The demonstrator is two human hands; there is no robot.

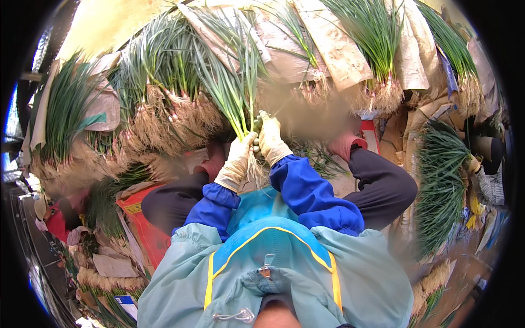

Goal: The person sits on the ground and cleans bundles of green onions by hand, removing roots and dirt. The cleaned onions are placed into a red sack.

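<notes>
My left hand, in a cream glove with a coated palm, is closed around the lower stalks of a small bunch of green garlic plants. Their long leaves fan upward, and pale stringy roots hang below the glove. My right hand, gloved the same way, is right beside the stalks, thumb up and fingers curled towards them. Whether it grips a stalk is hidden by the fingers. Both hands are in front of my blue apron.
Large rooted bundles lie ahead to the left, more to the right, among brown paper sheets. Loose leaves litter the ground between my feet. A red printed sack is by my left knee. At far right, another person's gloved hand touches a bundle.
</notes>
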